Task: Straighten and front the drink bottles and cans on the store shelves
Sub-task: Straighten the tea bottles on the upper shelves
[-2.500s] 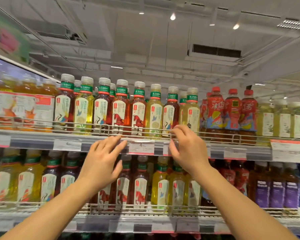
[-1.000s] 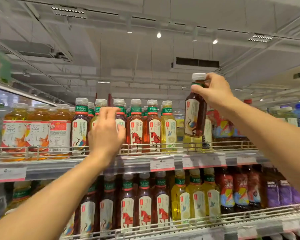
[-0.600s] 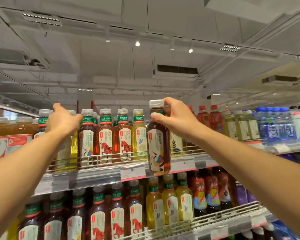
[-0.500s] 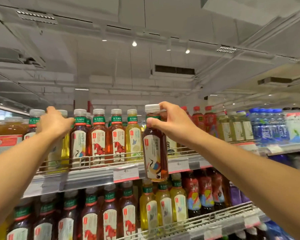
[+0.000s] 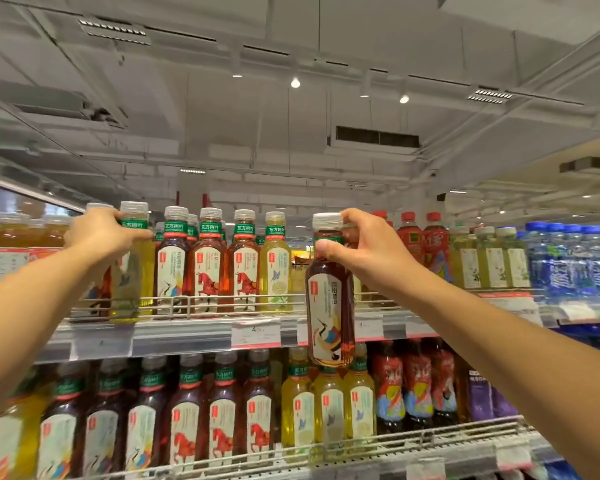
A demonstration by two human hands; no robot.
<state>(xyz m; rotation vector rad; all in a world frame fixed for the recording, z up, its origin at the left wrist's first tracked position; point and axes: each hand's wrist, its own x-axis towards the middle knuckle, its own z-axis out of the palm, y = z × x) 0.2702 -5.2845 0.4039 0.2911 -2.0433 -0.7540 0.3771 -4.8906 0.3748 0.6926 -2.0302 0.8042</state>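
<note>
My right hand (image 5: 364, 251) grips a dark tea bottle (image 5: 329, 306) by its neck, just under the white cap. The bottle hangs upright in front of the top shelf's price rail (image 5: 187, 336), off the shelf. My left hand (image 5: 101, 233) is closed around the neck of a yellow-green tea bottle (image 5: 134, 271) standing at the left of the top row. To its right stand a dark bottle (image 5: 172, 261), two red-brown horse-label bottles (image 5: 207, 265) and a pale green bottle (image 5: 275, 265) behind the wire front rail.
Red-capped bottles (image 5: 430, 251), pale tea bottles (image 5: 492, 261) and blue water bottles (image 5: 568, 261) fill the top shelf to the right. Orange tea bottles (image 5: 11, 244) stand at far left. The lower shelf (image 5: 361, 445) holds dark, yellow and red bottles behind a wire rail.
My right hand lifted the dark bottle off the top shelf and brought it left and down in front of the rail. My left hand rose to the top row and closed on the yellow-green bottle.
</note>
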